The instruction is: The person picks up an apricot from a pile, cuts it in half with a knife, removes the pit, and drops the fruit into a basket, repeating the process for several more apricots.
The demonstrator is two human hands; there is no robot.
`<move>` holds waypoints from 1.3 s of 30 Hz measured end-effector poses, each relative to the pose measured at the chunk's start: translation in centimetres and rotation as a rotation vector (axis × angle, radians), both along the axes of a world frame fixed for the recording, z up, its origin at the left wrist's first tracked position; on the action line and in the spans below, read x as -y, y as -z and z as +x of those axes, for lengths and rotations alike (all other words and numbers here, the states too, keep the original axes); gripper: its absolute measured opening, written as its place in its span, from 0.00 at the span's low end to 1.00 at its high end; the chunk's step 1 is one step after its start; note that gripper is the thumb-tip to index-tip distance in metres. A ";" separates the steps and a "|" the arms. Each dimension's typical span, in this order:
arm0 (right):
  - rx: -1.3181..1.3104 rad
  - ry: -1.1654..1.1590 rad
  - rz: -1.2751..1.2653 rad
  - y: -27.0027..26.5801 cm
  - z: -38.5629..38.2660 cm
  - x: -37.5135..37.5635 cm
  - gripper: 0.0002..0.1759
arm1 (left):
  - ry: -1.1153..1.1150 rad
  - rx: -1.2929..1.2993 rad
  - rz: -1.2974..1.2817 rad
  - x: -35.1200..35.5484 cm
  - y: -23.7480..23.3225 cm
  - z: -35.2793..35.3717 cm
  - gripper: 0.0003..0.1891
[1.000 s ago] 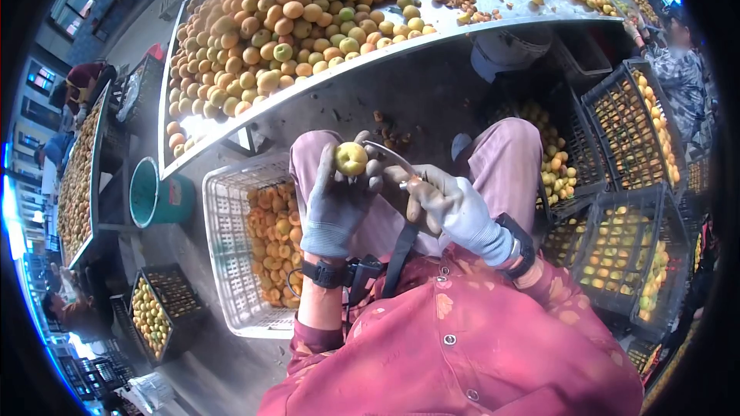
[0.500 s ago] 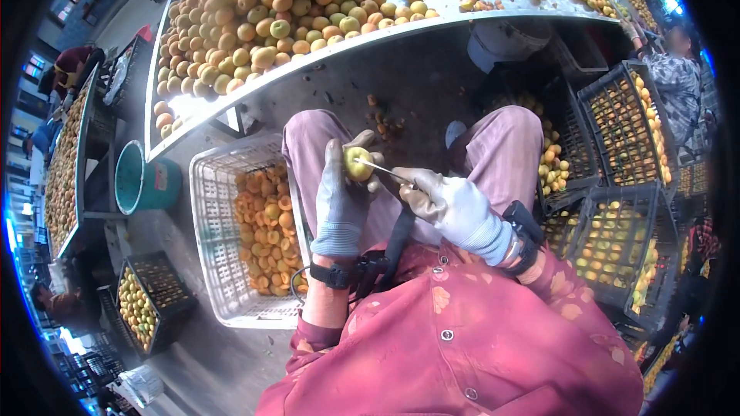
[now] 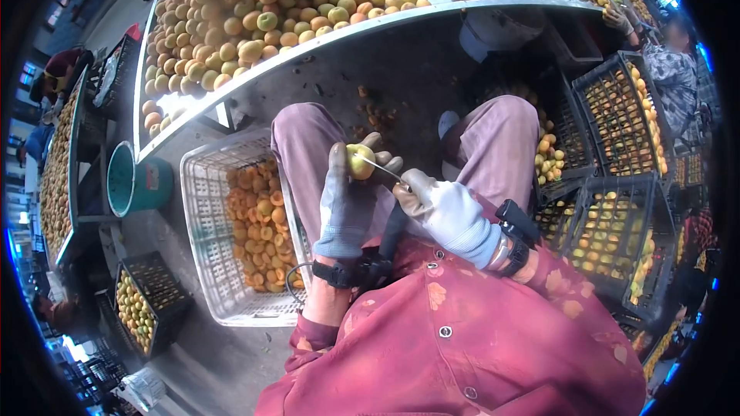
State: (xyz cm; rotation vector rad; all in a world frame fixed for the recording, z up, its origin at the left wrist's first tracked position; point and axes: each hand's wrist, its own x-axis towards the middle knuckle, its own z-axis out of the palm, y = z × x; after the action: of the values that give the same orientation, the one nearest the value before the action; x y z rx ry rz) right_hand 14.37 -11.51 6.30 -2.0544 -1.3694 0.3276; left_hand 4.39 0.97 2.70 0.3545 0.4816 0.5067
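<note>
My left hand (image 3: 339, 204), in a stained grey work glove, grips a yellow-green apricot (image 3: 359, 162) between thumb and fingers, above the gap between my knees. In my gloved right hand (image 3: 449, 212) is a small knife; its thin blade (image 3: 383, 169) points left and its tip meets the apricot. The handle is mostly hidden in the fist. Beside my left leg stands a white plastic basket (image 3: 202, 262) with halved orange apricots (image 3: 266, 243) in it.
A metal-edged table (image 3: 308, 45) ahead carries a large heap of apricots (image 3: 223, 38). Black crates (image 3: 617, 177) of fruit are stacked at right. A teal bucket (image 3: 146, 185) and another crate (image 3: 166, 308) stand at left. Other people work at both sides.
The view has shifted slightly. Both hands stay together at the apricot, with the knife against it; the right hand and blade have tilted a little. No other clear change shows.
</note>
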 end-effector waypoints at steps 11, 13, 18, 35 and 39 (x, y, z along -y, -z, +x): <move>-0.190 -0.029 -0.034 -0.3 1.2 0.2 0.13 | 0.069 -0.185 0.602 -0.2 0.5 -1.3 0.34; -0.164 -0.031 -0.034 -1.2 1.0 0.4 0.13 | 0.096 -0.186 0.691 -0.5 1.2 -1.3 0.37; -0.120 0.009 -0.172 -1.5 0.4 0.5 0.15 | 0.102 -0.075 0.488 0.6 2.0 -0.9 0.37; -0.360 -0.010 -0.317 -3.7 0.5 -0.5 0.20 | 0.026 -0.238 0.531 1.5 0.6 -0.3 0.23; -0.306 0.032 -0.243 -1.3 -0.2 -0.4 0.19 | 0.047 -0.176 0.419 2.2 1.1 0.4 0.30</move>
State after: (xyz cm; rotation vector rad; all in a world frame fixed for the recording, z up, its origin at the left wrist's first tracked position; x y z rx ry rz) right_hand 14.16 -11.10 7.57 -2.1084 -1.1541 0.7925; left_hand 4.75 -1.22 1.63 0.8155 0.5346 0.5318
